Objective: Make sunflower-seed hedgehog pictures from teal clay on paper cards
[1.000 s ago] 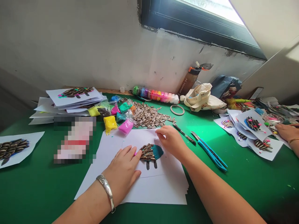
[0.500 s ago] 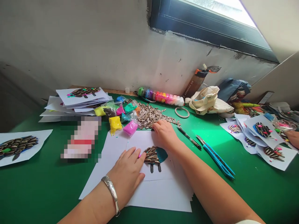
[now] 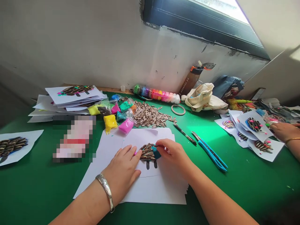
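Observation:
A hedgehog-like figure (image 3: 147, 152) of overlapping striped sunflower seeds on blue clay lies on white paper (image 3: 161, 190), with two dark legs below it. My left hand (image 3: 124, 168), wearing a silver bangle, rests flat on the paper at the figure's left end, fingers stretched out. A bit of pink shows by its fingertips. At the bare blue clay (image 3: 157, 153) on the right end, my right hand (image 3: 174, 156) pinches what looks like a sunflower seed, mostly hidden by the fingers. Behind the paper lies a pile of loose sunflower seeds (image 3: 151, 114).
Clay packets (image 3: 110, 123) lie left of the seeds. A pen (image 3: 185, 134), a blue utility knife (image 3: 211, 153) and a tape ring (image 3: 178, 109) lie to the right. Finished seed pictures (image 3: 75, 97) are stacked at back left. Another person's hand (image 3: 284, 131) is at far right.
My right hand has come back from the seed pile to the figure's right end. My left hand stays on the paper. The view has shifted slightly, and more of the other person's hand shows.

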`<state>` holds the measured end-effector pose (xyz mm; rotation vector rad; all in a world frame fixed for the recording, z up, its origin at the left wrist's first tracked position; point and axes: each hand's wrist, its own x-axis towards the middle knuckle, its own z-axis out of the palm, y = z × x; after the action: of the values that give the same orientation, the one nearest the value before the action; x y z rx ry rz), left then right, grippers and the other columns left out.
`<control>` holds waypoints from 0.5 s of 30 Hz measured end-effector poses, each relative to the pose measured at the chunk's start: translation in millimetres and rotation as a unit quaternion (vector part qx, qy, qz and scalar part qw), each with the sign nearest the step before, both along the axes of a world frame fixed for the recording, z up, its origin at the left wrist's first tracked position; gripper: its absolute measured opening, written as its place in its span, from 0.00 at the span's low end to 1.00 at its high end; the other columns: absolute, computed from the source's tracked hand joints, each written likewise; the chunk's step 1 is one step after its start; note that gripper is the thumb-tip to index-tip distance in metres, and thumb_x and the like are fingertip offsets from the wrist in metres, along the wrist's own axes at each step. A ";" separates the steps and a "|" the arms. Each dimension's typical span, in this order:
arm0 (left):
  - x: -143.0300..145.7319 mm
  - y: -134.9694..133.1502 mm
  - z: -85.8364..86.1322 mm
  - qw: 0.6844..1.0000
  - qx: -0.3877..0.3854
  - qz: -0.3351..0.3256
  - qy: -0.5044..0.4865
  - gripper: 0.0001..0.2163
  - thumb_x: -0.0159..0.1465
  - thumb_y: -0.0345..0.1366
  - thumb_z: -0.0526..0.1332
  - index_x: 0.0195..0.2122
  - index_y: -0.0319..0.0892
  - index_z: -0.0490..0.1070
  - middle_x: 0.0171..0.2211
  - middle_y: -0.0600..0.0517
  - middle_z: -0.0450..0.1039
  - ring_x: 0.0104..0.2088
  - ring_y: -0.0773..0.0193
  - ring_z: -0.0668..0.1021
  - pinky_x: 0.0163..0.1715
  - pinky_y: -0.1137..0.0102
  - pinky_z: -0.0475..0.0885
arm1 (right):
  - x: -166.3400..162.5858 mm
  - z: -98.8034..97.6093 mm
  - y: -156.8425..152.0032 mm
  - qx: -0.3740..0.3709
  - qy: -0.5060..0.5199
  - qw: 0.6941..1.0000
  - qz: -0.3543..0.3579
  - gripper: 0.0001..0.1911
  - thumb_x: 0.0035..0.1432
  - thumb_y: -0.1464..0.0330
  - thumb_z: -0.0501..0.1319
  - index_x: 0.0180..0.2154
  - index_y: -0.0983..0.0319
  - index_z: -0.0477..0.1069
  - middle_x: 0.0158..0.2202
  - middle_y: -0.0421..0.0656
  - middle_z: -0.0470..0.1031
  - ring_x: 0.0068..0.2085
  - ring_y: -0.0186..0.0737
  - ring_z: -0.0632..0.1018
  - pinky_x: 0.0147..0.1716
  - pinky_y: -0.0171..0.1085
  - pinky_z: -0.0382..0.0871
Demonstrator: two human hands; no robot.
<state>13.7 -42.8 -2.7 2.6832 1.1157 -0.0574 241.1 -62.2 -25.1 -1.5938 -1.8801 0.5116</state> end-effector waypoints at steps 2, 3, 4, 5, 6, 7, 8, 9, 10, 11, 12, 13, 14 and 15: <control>0.7 0.6 5.3 1.000 -0.014 -0.001 0.014 0.23 0.64 0.33 0.58 0.61 0.35 0.64 0.61 0.38 0.64 0.62 0.44 0.64 0.60 0.48 0.62 | -3.0 -0.1 2.1 0.017 -0.001 1.000 0.013 0.08 0.60 0.75 0.58 0.37 0.59 0.73 0.35 0.41 0.77 0.36 0.39 0.75 0.35 0.35 0.67; 1.1 0.8 6.9 1.000 -0.018 0.000 0.018 0.23 0.64 0.32 0.57 0.61 0.35 0.63 0.61 0.38 0.64 0.62 0.44 0.64 0.60 0.48 0.62 | -3.7 0.5 3.1 0.023 -0.005 1.000 0.019 0.09 0.60 0.76 0.57 0.37 0.60 0.74 0.34 0.42 0.77 0.37 0.39 0.75 0.36 0.36 0.67; 1.5 1.0 7.9 1.000 -0.021 0.002 0.020 0.24 0.64 0.32 0.58 0.61 0.35 0.63 0.61 0.39 0.64 0.62 0.44 0.63 0.60 0.48 0.61 | -3.9 1.2 3.7 0.027 -0.009 0.999 0.024 0.09 0.61 0.76 0.57 0.38 0.60 0.74 0.34 0.43 0.76 0.37 0.40 0.74 0.36 0.36 0.67; 1.9 1.1 8.5 0.999 -0.026 0.004 0.023 0.24 0.64 0.32 0.58 0.62 0.35 0.63 0.61 0.39 0.63 0.62 0.44 0.63 0.61 0.48 0.61 | -3.7 1.7 3.9 0.028 -0.013 0.999 0.028 0.09 0.61 0.75 0.57 0.38 0.60 0.75 0.34 0.43 0.75 0.38 0.40 0.74 0.36 0.37 0.67; 2.3 1.2 8.8 0.999 -0.031 0.006 0.026 0.24 0.64 0.33 0.58 0.62 0.36 0.62 0.62 0.39 0.63 0.63 0.44 0.63 0.61 0.48 0.60 | -3.2 2.0 3.8 0.026 -0.015 0.999 0.029 0.09 0.61 0.75 0.56 0.38 0.60 0.75 0.34 0.43 0.75 0.38 0.41 0.74 0.36 0.37 0.67; 2.7 1.3 8.9 0.999 -0.036 0.008 0.029 0.24 0.64 0.33 0.58 0.62 0.36 0.62 0.62 0.39 0.63 0.63 0.45 0.62 0.61 0.48 0.60 | -2.5 2.0 3.4 0.022 -0.017 0.999 0.029 0.09 0.61 0.75 0.56 0.38 0.60 0.75 0.34 0.44 0.74 0.38 0.41 0.73 0.36 0.37 0.67; 3.0 1.4 9.0 0.999 -0.039 0.009 0.031 0.24 0.64 0.33 0.58 0.62 0.36 0.62 0.62 0.39 0.62 0.63 0.45 0.62 0.62 0.48 0.59 | -2.0 1.7 3.1 0.019 -0.018 0.999 0.028 0.10 0.62 0.75 0.57 0.38 0.60 0.75 0.34 0.44 0.74 0.38 0.41 0.73 0.36 0.37 0.67; 3.3 1.4 9.1 0.998 -0.042 0.011 0.033 0.24 0.64 0.33 0.58 0.62 0.36 0.62 0.62 0.40 0.62 0.63 0.45 0.61 0.62 0.48 0.59 | -1.5 1.3 2.9 0.016 -0.017 0.999 0.027 0.10 0.62 0.75 0.57 0.38 0.60 0.75 0.35 0.44 0.74 0.39 0.41 0.73 0.36 0.38 0.67; 3.4 1.5 9.3 0.998 -0.044 0.012 0.036 0.24 0.64 0.33 0.58 0.62 0.36 0.62 0.63 0.39 0.62 0.64 0.45 0.61 0.62 0.48 0.59 | -1.4 0.6 2.9 0.015 -0.016 0.999 0.027 0.10 0.61 0.75 0.57 0.38 0.60 0.75 0.35 0.44 0.74 0.39 0.41 0.73 0.37 0.38 0.67; 3.5 1.5 9.5 0.998 -0.046 0.012 0.037 0.24 0.64 0.33 0.58 0.62 0.36 0.62 0.63 0.39 0.61 0.64 0.45 0.61 0.62 0.48 0.59 | -1.5 -0.1 3.1 0.016 -0.017 0.999 0.028 0.10 0.61 0.76 0.57 0.38 0.60 0.76 0.35 0.44 0.74 0.39 0.41 0.73 0.37 0.38 0.68; 3.5 1.5 9.6 0.998 -0.046 0.012 0.038 0.24 0.64 0.33 0.58 0.62 0.36 0.62 0.63 0.39 0.61 0.64 0.45 0.61 0.62 0.48 0.59 | -1.8 -1.1 3.5 0.019 -0.018 0.999 0.028 0.10 0.61 0.76 0.57 0.38 0.59 0.76 0.36 0.44 0.74 0.40 0.41 0.73 0.38 0.38 0.68; 3.4 1.5 9.6 0.998 -0.045 0.011 0.037 0.24 0.64 0.33 0.58 0.62 0.36 0.62 0.62 0.39 0.62 0.64 0.45 0.61 0.62 0.48 0.59 | -2.4 -2.1 3.9 0.023 -0.019 0.999 0.026 0.10 0.60 0.76 0.58 0.38 0.59 0.76 0.35 0.44 0.74 0.40 0.41 0.73 0.38 0.38 0.68; 3.2 1.4 9.5 0.998 -0.043 0.010 0.035 0.24 0.64 0.33 0.58 0.62 0.36 0.62 0.62 0.39 0.62 0.63 0.44 0.61 0.62 0.48 0.59 | -3.1 -3.3 4.4 0.028 -0.020 0.999 0.025 0.10 0.60 0.76 0.58 0.38 0.59 0.76 0.35 0.44 0.74 0.39 0.41 0.73 0.38 0.38 0.68; 3.0 1.3 9.1 0.999 -0.039 0.009 0.032 0.24 0.64 0.33 0.58 0.62 0.36 0.62 0.62 0.39 0.62 0.63 0.44 0.62 0.62 0.48 0.60 | -4.0 -4.6 4.8 0.035 -0.021 0.999 0.025 0.10 0.60 0.76 0.58 0.38 0.60 0.76 0.35 0.44 0.74 0.39 0.41 0.73 0.38 0.38 0.68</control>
<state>16.7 -41.5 6.4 2.6195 1.1317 -0.1815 237.1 -57.4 -29.7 -1.5272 -1.9518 0.4318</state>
